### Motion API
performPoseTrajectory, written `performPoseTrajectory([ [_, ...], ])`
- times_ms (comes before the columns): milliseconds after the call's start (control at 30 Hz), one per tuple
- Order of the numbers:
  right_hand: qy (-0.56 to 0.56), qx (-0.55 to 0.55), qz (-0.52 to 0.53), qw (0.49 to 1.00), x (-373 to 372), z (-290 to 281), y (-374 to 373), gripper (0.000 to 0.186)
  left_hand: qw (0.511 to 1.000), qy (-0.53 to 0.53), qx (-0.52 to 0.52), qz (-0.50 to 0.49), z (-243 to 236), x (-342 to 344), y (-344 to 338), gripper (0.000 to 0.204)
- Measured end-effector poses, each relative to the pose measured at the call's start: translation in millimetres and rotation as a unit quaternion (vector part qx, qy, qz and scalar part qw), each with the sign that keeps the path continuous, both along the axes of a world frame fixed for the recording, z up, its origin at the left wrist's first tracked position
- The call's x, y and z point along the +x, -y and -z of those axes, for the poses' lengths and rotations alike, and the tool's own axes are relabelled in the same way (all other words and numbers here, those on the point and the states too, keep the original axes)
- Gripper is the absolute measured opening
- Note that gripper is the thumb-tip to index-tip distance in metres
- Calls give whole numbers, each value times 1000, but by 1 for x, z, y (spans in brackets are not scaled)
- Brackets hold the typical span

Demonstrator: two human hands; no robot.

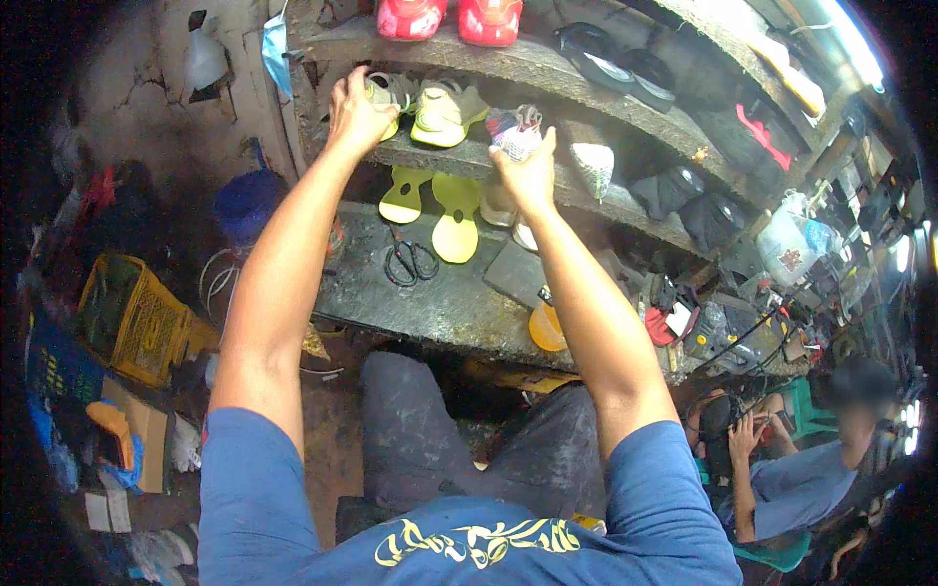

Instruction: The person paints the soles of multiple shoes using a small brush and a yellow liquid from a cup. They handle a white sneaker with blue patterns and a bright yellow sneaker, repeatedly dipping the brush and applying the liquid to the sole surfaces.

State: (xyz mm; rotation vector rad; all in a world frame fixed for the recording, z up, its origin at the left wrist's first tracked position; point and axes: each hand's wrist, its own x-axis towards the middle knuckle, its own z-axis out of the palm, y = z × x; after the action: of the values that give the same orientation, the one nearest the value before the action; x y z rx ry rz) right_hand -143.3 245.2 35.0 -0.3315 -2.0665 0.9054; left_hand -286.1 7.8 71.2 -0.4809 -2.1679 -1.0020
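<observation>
Both my arms reach up to a shelf [459, 149] of footwear. My left hand [354, 119] is closed round the side of a grey shoe [393, 90] with a yellow-green sole. Beside it stands a matching grey and yellow-green shoe [445, 112], which neither hand touches. My right hand [528, 176] grips a white, multicoloured patterned shoe [518, 135] by its near end. Just right of that hand is a pale shoe [593, 166] with a green edge. The fingertips of my right hand are partly hidden behind the shoe it holds.
Below the shelf, yellow-green insoles [454, 220] and black-handled scissors [410, 262] lie on a dark worktop [420, 308]. Red shoes [489, 21] and black sandals [596, 57] fill the upper shelf. A yellow crate [132, 317] stands left. Another person [801, 488] sits at the right.
</observation>
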Motion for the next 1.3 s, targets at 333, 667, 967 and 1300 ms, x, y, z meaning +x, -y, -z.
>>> performPoseTrajectory([
  [333,47,17,-61,997,-24,-2,-4,85,995,68,-24,-71,20,-34,-3,84],
  [667,-30,58,52,996,135,-22,-93,64,952,-46,-26,301,45,104,-80,38],
  [967,171,116,143,968,67,3,-137,93,936,188,-257,151,24,29,-297,41],
  [1300,96,91,138,982,74,11,-142,78,919,204,-313,129,57,-47,-335,45],
])
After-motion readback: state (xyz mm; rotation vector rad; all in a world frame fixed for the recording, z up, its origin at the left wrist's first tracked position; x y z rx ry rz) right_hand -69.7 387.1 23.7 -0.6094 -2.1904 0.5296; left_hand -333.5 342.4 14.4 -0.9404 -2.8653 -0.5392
